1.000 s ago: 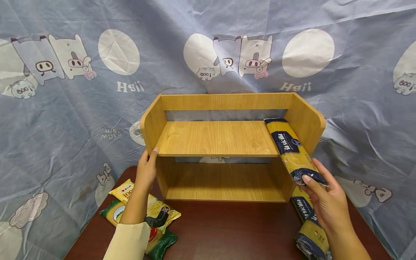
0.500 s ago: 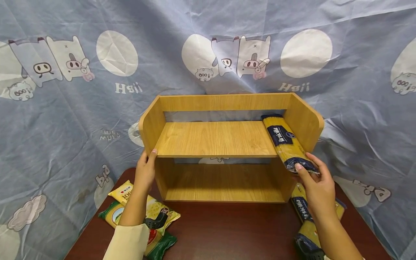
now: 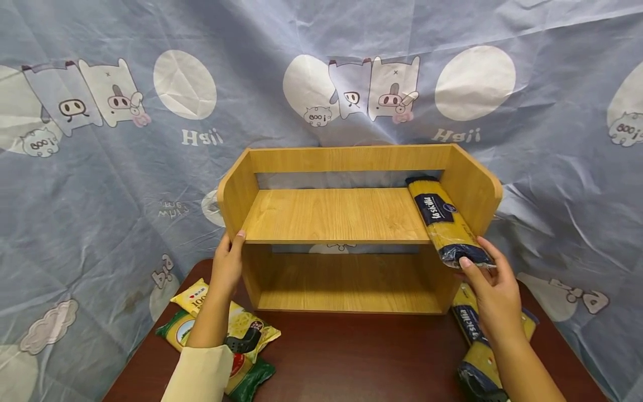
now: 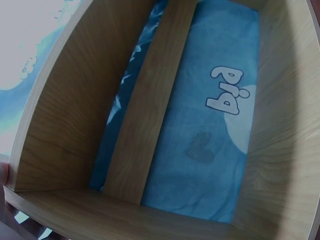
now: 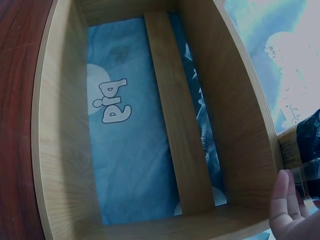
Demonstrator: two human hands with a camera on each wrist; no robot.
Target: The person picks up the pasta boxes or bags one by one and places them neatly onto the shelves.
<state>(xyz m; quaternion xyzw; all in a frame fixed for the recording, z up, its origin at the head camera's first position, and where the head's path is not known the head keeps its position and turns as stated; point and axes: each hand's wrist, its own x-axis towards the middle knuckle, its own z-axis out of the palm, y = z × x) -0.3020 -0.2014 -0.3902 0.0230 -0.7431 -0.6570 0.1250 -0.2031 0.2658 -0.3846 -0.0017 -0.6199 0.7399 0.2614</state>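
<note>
A long yellow spaghetti pack (image 3: 447,223) with navy ends lies on the upper board of a wooden shelf (image 3: 331,215), close along its right side panel. Its near end juts past the board's front edge. There my right hand (image 3: 499,301) pinches it, thumb on top and fingers at the side and below. In the right wrist view, fingers (image 5: 285,200) show at the pack (image 5: 310,142) near the lower right corner. My left hand (image 3: 227,268) grips the shelf's left panel by the upper board's front corner, with the thumb in front.
More spaghetti packs (image 3: 482,357) lie on the dark red table (image 3: 351,357) at the right, partly behind my right forearm. Yellow and green food bags (image 3: 251,329) lie at the left under my left forearm. A patterned grey-blue cloth (image 3: 321,33) hangs behind the shelf.
My right hand has moved the spaghetti pack farther back onto the upper board, mostly in the first half second. My left hand has stayed on the left panel.
</note>
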